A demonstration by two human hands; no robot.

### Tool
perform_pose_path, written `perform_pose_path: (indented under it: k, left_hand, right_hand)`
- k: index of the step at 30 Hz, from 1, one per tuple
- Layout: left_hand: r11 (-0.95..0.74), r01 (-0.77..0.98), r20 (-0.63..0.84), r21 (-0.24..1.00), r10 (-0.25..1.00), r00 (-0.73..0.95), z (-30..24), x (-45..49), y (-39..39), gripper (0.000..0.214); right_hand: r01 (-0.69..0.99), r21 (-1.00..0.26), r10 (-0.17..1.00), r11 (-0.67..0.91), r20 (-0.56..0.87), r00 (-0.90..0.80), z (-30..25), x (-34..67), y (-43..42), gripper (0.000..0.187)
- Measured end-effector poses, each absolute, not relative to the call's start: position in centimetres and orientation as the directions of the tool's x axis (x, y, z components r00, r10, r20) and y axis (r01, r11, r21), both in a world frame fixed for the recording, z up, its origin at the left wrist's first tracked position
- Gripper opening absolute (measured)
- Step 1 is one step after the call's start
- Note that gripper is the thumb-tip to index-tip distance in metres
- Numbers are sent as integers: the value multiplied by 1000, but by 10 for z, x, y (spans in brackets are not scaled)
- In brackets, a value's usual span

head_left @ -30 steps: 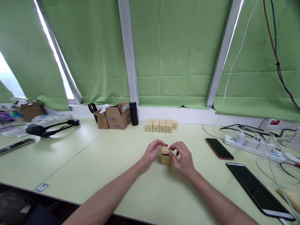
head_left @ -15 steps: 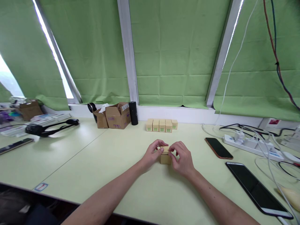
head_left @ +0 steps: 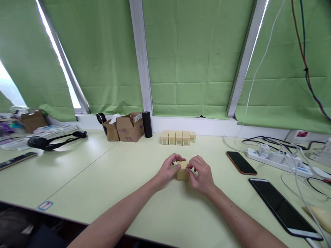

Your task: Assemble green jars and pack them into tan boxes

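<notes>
A small tan cardboard box stands upright on the pale table in front of me, its top flap looking almost flat. My left hand is closed on the box's left side, thumb at the upper front edge and fingers around the back. At the right upper corner, my right hand pinches the edge of the same box with thumb and forefinger. Behind it, a row of similar small boxes with green-edged labels stands near the wall. The box's inside is hidden.
To the right lie a phone, a larger tablet-like phone and a white power strip with tangled cables. An opened carton and a black cylinder stand back left. A black headset lies farther left.
The small box's top flap has gone down slightly, narrowing the gap under its front edge. Both hands stay at the box, the right one shifting very little.
</notes>
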State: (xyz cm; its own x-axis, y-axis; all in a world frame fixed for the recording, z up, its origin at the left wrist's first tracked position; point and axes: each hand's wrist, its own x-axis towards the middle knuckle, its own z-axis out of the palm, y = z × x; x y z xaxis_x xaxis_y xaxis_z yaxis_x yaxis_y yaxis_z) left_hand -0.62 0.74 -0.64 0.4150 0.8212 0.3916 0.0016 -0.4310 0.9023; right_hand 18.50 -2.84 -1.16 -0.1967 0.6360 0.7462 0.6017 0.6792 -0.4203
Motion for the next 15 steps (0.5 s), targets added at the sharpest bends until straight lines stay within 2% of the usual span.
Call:
perform_pose_path:
  k: [15]
  left_hand:
    - [-424, 32, 375, 905, 832, 408, -3, -4, 2, 27]
  right_hand:
    - [579, -408, 620, 706, 751, -228, -12, 186, -27, 17]
